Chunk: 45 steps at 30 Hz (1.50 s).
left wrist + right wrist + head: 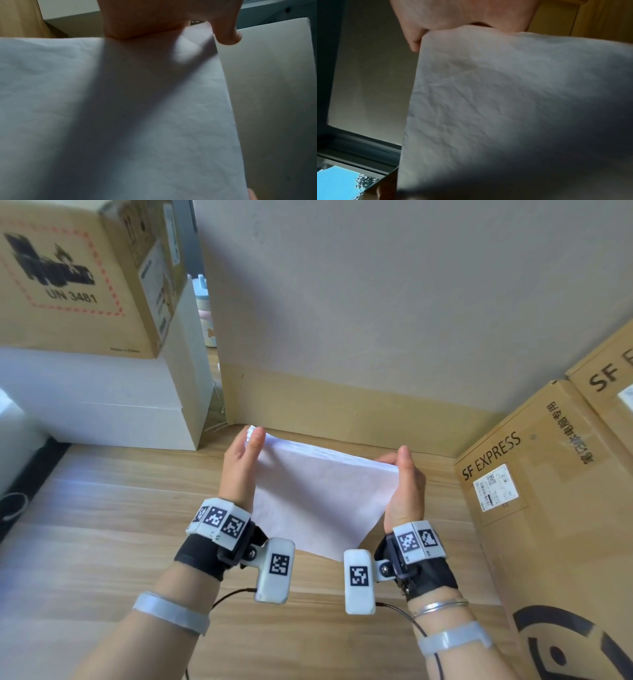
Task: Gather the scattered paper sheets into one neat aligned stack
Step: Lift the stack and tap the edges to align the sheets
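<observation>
The person's left hand and right hand each grip a side edge of the paper stack, thumbs over the front, holding it above the wooden table. Squaring probably means loosening both holds and tapping the lowest edge down. Left of the stack the table lies open; the SF Express box crowds its right.

Left hand, right hand raised — thumbs up, grip inward.
</observation>
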Each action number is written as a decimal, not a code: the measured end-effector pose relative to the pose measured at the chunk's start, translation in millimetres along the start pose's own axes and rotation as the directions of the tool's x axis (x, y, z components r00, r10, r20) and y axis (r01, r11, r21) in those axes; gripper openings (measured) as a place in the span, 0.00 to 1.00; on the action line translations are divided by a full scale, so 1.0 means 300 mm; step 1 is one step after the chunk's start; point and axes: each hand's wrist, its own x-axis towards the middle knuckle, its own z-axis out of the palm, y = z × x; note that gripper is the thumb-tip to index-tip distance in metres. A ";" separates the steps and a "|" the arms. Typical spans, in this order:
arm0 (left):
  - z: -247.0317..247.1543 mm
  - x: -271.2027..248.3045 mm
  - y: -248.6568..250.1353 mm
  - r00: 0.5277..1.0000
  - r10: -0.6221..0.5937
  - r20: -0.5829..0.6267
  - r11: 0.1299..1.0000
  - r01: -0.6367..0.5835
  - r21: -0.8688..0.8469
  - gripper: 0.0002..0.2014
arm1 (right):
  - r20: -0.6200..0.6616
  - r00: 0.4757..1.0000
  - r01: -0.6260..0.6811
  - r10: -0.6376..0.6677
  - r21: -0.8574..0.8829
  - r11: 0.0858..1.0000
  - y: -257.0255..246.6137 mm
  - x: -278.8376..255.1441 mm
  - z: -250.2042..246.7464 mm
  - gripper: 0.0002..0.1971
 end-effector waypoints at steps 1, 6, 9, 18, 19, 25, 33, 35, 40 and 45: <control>0.010 -0.003 0.006 1.000 0.004 -0.013 1.000 -0.004 0.006 0.15 | -0.011 1.000 0.002 -0.002 -0.009 1.000 0.001 -0.001 -0.001 0.23; -0.008 -0.010 -0.020 0.999 0.045 0.029 0.998 -0.044 -0.043 0.17 | 0.071 0.995 0.077 -0.076 -0.008 0.997 0.027 -0.019 -0.019 0.27; -0.048 -0.023 -0.048 0.975 0.037 0.217 0.999 -0.041 0.015 0.17 | 0.206 0.968 0.148 -0.142 -0.011 0.989 0.064 -0.014 -0.050 0.29; -0.025 -0.016 -0.091 0.994 0.040 0.100 0.974 -0.061 0.218 0.18 | 0.181 0.978 0.129 -0.099 -0.158 0.979 0.073 0.001 -0.057 0.23; -0.028 -0.013 -0.083 0.995 0.034 0.089 0.981 -0.050 0.187 0.19 | 0.173 0.981 0.119 -0.088 -0.175 0.977 0.071 0.009 -0.062 0.21; -0.018 -0.031 -0.019 0.995 0.046 0.092 0.998 -0.050 0.048 0.13 | 0.173 0.985 0.010 0.021 -0.179 0.984 0.092 0.018 -0.080 0.16; -0.054 -0.072 -0.095 0.959 -0.242 0.147 0.921 0.180 0.347 0.19 | 0.155 0.976 -0.131 0.156 -0.162 0.978 0.158 -0.006 -0.110 0.14; -0.057 -0.086 -0.117 0.943 -0.306 0.134 0.881 0.227 0.415 0.13 | 0.170 0.970 -0.143 0.175 -0.186 0.972 0.173 -0.015 -0.108 0.15; -0.022 -0.104 -0.081 0.942 -0.333 0.049 0.840 0.272 0.470 0.27 | 0.168 0.965 -0.162 0.200 -0.212 0.964 0.192 -0.002 -0.113 0.16; -0.019 -0.112 -0.082 0.914 -0.406 0.032 0.788 0.332 0.519 0.17 | 0.176 0.951 -0.208 0.253 -0.239 0.948 0.246 -0.006 -0.112 0.17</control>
